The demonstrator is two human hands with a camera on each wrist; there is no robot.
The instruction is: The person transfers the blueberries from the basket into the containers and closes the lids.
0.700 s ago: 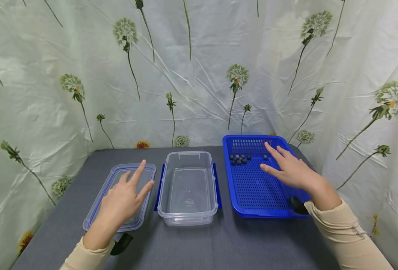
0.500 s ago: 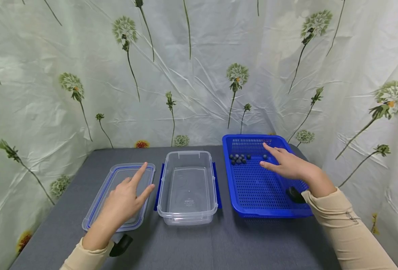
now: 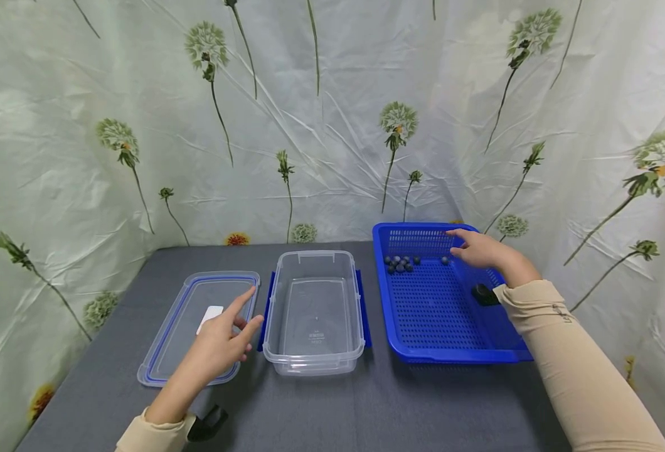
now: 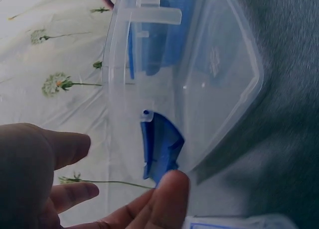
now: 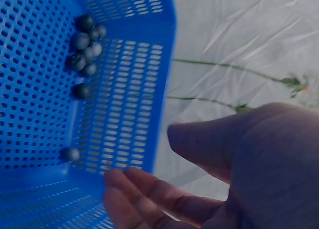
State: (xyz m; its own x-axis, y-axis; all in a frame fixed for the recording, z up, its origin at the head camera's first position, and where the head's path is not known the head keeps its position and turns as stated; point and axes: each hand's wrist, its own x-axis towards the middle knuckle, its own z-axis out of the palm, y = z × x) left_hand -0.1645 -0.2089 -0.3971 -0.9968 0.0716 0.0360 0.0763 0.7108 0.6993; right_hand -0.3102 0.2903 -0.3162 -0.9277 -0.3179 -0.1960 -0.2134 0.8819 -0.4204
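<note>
My left hand (image 3: 216, 342) hovers over the right part of the clear lid (image 3: 177, 339), index finger and thumb extended, the other fingers loosely bent, holding nothing. In the left wrist view a fingertip overlaps the blue side latch (image 4: 162, 144) of the clear plastic food container (image 3: 312, 314), which sits uncovered in the middle. At the far right corner of the blue basket (image 3: 434, 320), my right hand (image 3: 482, 251) reaches over with relaxed fingers and holds nothing. Several blueberries (image 3: 400, 265) cluster along the basket's back wall; a lone blueberry (image 5: 70, 155) lies nearer the right hand.
The lid, with its blue seal and a white patch (image 3: 209, 315), lies flat left of the container. A dark grey cloth (image 3: 321, 414) covers the table. Behind hangs a pale curtain (image 3: 332, 125) printed with dandelions.
My right hand has moved toward the basket's far right corner, its fingers drawing together. My left hand has shifted slightly right toward the container, with its back fingers bending more.
</note>
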